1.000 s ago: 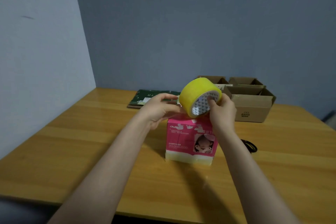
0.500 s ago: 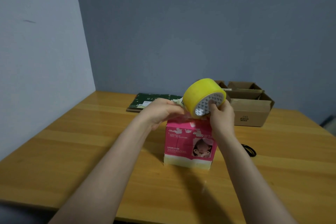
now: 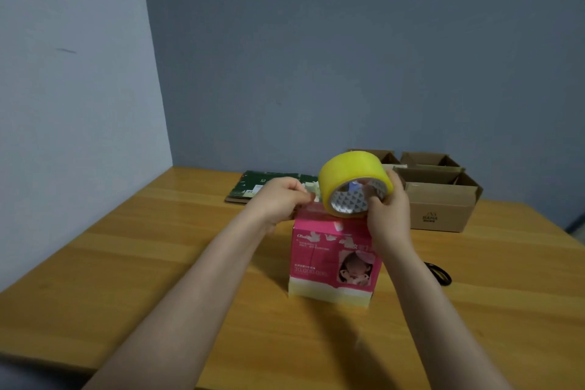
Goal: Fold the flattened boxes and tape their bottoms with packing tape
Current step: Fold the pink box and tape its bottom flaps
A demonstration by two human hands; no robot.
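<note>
A pink printed box (image 3: 332, 258) stands folded up in the middle of the wooden table (image 3: 158, 263). Just above its top edge my right hand (image 3: 387, 212) grips a yellow roll of packing tape (image 3: 351, 180), fingers curled through its core. My left hand (image 3: 281, 199) is at the box's top left corner with fingers curled, pinching what looks like the loose end of the tape beside the roll. The box top is hidden behind the roll and both hands.
Flattened dark green boxes (image 3: 266, 187) lie at the back, left of the hands. Several open brown cardboard boxes (image 3: 440, 203) stand at the back right. Black scissors (image 3: 440, 274) lie on the table right of my right forearm. Walls close off the left and back.
The roll and both hands have stayed over the pink box, shifting only slightly. My left hand's fingers have closed more tightly next to the roll.
</note>
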